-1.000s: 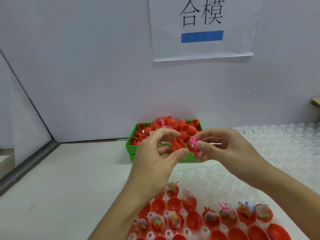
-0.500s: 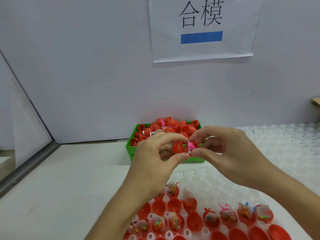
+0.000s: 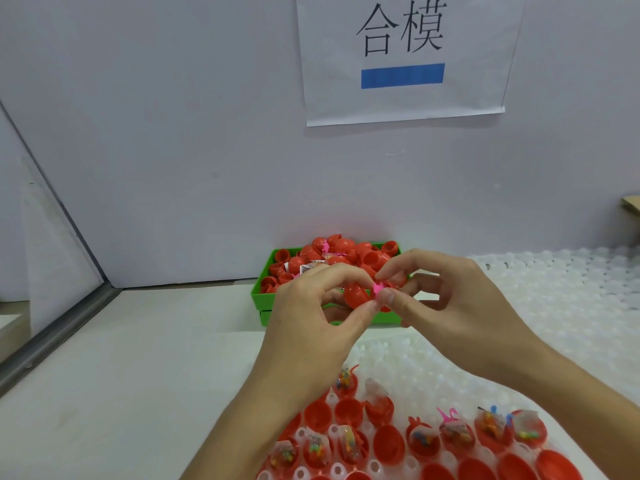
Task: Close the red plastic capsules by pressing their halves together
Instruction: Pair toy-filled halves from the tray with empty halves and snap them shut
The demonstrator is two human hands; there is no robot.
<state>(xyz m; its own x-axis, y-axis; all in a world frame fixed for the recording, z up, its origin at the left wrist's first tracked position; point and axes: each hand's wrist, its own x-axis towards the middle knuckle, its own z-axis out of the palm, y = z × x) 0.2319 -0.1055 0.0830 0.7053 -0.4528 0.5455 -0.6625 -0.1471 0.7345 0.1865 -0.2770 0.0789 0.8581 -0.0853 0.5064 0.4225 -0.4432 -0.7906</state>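
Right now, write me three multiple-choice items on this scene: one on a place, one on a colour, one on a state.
1. Where is the green bin of red halves?
A. against the back wall, beyond the hands
B. on the white tray
C. at the table's left edge

2. What colour is the bar on the wall sign?
A. green
B. blue
C. red

3. How is the capsule held between the left hand and right hand?
A. lying in the tray
B. fully shut
C. pinched, a pink piece sticking out at the seam

Key: 1 A, the bin sits at the wall's foot; 2 B, the bar under the characters is blue; 3 C, both hands pinch it around the pink piece.
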